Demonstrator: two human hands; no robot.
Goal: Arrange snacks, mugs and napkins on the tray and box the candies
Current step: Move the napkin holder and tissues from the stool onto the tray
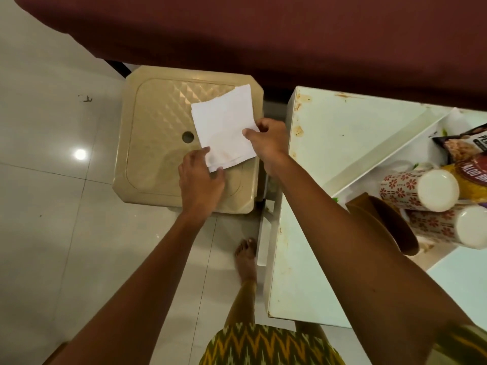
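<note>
Quilted beige plastic stool [158, 127]; left hand [201, 185], right hand [268, 143] pinch thin white square napkin [224, 127].

You have one napkin [224, 127], your two hands, left hand [201, 183] and right hand [266, 143], one beige stool [158, 122], one table [329, 133], one tray [382, 143], two flowered mugs [400, 192], two snack packets [463, 146], one bare foot [246, 259]

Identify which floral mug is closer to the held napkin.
The far mug, beside the yellow snack packet, is closer to the napkin. The near mug sits lower right, closer to the person, by the frame edge.
</note>
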